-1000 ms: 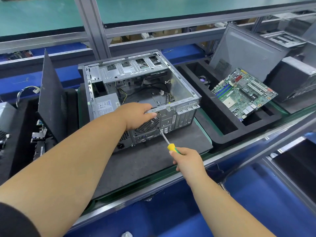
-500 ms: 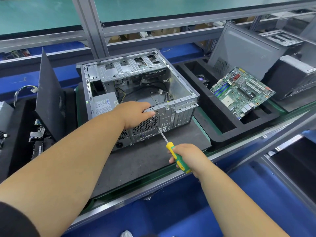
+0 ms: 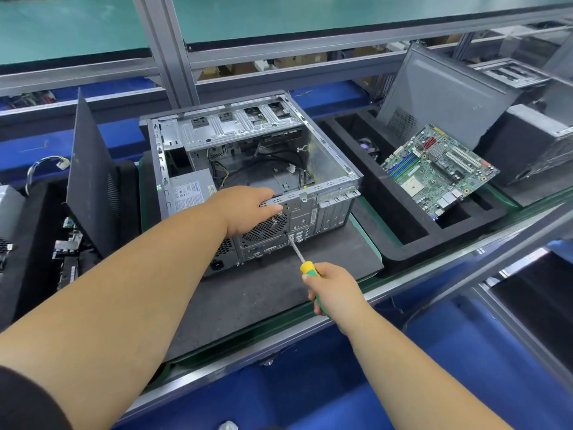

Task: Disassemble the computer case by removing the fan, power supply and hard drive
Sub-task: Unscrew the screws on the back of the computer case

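An open grey computer case [image 3: 328, 156] lies on its side on a dark mat [image 3: 248, 293]. Its rear panel faces me, showing the round fan grille [image 3: 266, 226]. The silver power supply [image 3: 192, 192] sits inside at the left. My left hand [image 3: 245, 209] grips the case's upper rear edge, above the fan grille. My right hand [image 3: 333, 290] is closed on a yellow-and-green screwdriver [image 3: 307, 268]. The screwdriver's tip touches the rear panel at the grille's lower right corner. No hard drive can be made out.
A black side panel [image 3: 90, 178] leans upright left of the case. A black foam tray [image 3: 387, 218] to the right holds a green motherboard [image 3: 437, 172] and a grey side panel [image 3: 440, 91]. More case parts sit at far right. An aluminium frame post [image 3: 167, 48] rises behind.
My right hand has twisted around the screwdriver handle, with the tip staying at the same spot on the rear panel. My left hand has kept its hold on the case edge.
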Motion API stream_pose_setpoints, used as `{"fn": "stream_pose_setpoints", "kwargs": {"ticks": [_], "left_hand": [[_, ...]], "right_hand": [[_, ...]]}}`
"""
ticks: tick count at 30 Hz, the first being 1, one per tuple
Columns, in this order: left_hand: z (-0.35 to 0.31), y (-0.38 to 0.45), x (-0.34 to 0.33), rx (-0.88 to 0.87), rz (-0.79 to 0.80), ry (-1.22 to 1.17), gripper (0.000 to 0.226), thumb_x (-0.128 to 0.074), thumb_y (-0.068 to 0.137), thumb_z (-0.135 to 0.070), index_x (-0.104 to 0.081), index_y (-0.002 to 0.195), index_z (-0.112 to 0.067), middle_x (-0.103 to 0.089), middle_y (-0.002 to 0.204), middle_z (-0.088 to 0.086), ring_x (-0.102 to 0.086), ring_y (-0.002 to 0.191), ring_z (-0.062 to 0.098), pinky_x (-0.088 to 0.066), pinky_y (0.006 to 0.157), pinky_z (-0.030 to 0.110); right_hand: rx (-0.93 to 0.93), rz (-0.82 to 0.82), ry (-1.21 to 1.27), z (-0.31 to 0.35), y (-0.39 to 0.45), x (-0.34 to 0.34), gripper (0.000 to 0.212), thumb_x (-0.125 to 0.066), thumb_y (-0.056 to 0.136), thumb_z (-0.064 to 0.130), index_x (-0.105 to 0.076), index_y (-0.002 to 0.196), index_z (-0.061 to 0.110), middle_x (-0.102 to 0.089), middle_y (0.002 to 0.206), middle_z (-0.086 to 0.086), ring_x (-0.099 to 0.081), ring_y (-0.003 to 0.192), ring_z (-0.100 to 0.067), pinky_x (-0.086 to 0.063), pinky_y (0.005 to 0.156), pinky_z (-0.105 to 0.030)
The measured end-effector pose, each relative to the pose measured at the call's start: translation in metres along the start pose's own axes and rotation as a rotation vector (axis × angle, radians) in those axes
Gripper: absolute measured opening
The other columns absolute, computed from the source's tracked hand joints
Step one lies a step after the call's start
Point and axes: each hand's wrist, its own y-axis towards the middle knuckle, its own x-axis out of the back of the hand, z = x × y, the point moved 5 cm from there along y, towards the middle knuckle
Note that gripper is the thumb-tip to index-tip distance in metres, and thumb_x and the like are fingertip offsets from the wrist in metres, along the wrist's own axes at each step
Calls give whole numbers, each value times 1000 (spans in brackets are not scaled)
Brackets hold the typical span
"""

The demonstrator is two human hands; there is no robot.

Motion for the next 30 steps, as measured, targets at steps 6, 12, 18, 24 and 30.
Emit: {"fn": "stream_pose_setpoints", "kwargs": {"ticks": [6, 12, 18, 24, 30], "left_hand": [[0, 0, 0, 1, 1, -5, 40, -34, 98, -56, -51, 119, -27, -56, 95, -2, -51, 88, 20, -41, 73, 33], [1, 1, 0, -5, -5, -3, 37, -35, 98, -57, -51, 115, -27, -51, 86, -7, -49, 85, 19, -37, 70, 32], [0, 1, 0, -10, -8, 3, 37, -36, 98, -56, -53, 108, -25, -51, 82, -5, -53, 85, 22, -40, 70, 33], [-1, -1, 2, -12, -6, 18, 40, -35, 98, -56, -53, 111, -23, -57, 90, -1, -54, 88, 23, -43, 73, 34], [-2, 0, 2, -16, -16, 16, 40, -35, 98, -56, -53, 116, -25, -54, 89, -3, -54, 90, 23, -39, 71, 32]], "right_hand": [[318, -388, -952, 3, -11, 1, 47, -41, 103, 38, -33, 149, 31, -59, 106, 3, -59, 81, -22, -35, 58, -29], [-90, 18, -30, -16, 13, 5, 29, -55, 95, 40, -70, 103, 17, -76, 84, 1, -60, 77, -21, -46, 70, -31], [-198, 405, 555, -18, 8, 3, 25, -57, 97, 28, -71, 87, 9, -59, 68, -5, -52, 57, -15, -46, 56, -24], [-268, 494, 716, -10, 1, -13, 19, -51, 98, 24, -55, 87, 9, -48, 62, -6, -38, 44, -15, -37, 43, -24], [9, 97, -43, -1, 5, -1, 17, -51, 98, 28, -52, 90, 13, -54, 64, -4, -48, 51, -21, -41, 55, -31]]}}
